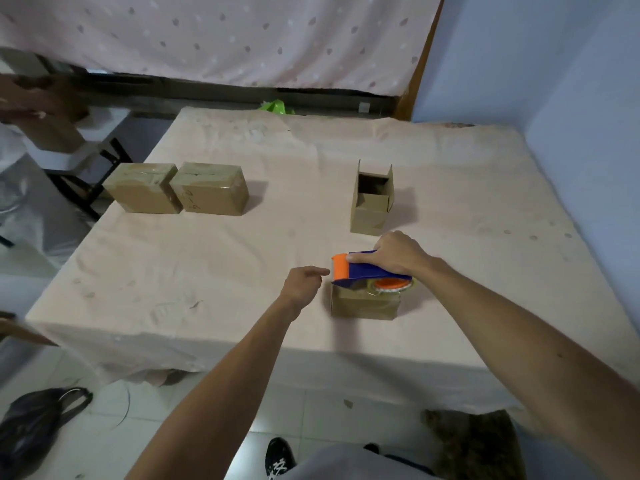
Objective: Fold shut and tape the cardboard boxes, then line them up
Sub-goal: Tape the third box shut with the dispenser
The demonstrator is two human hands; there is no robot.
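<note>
Three closed cardboard boxes (211, 192), one open box (370, 211), one tape dispenser (369, 270)

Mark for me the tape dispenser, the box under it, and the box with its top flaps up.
tape dispenser (372, 270): head view, on its blue body.
box under the dispenser (363, 305): head view, on its front face.
open box (367, 216): head view, on its front wall.

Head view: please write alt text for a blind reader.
A right hand grips a blue and orange tape dispenser on a small brown cardboard box, left hand beside it. Two taped cardboard boxes sit together far left; an open cardboard box stands behind.
</note>
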